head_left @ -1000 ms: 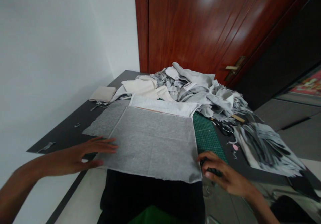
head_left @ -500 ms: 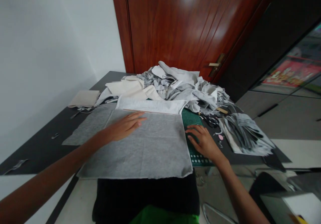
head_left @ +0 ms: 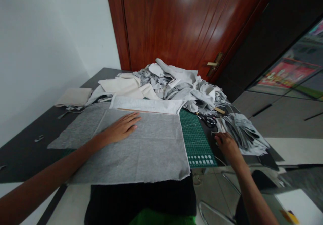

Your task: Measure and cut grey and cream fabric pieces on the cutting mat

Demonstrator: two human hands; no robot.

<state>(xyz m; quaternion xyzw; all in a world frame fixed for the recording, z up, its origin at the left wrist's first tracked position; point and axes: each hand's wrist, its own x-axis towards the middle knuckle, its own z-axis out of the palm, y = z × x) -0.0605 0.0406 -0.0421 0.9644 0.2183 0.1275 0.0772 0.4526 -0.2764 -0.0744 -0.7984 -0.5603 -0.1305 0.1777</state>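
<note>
My left hand point(head_left: 123, 127) lies flat on a large grey cloth point(head_left: 148, 151), its fingers stretched toward the folded-over white top edge point(head_left: 148, 104). Along that fold runs a thin brown strip point(head_left: 137, 110). My right hand point(head_left: 228, 147) is over the dark table, just right of a green cutting mat point(head_left: 196, 139). Its fingers are curled together, and whatever they hold is hidden. Black-handled scissors point(head_left: 209, 120) lie just beyond it. Beside it sits a folded stack of grey cloth point(head_left: 246, 130).
Grey and white fabric scraps point(head_left: 181, 83) are heaped at the back of the dark table point(head_left: 24, 151). Folded cream cloth point(head_left: 121, 87) lies left of the heap, and a beige folded piece point(head_left: 73, 96) farther left. A wooden door point(head_left: 166, 26) stands behind.
My right hand has moved right, from the cloth's edge over the mat to beside the grey stack, covering where a small pink piece lay. My left hand stays flat on the cloth.
</note>
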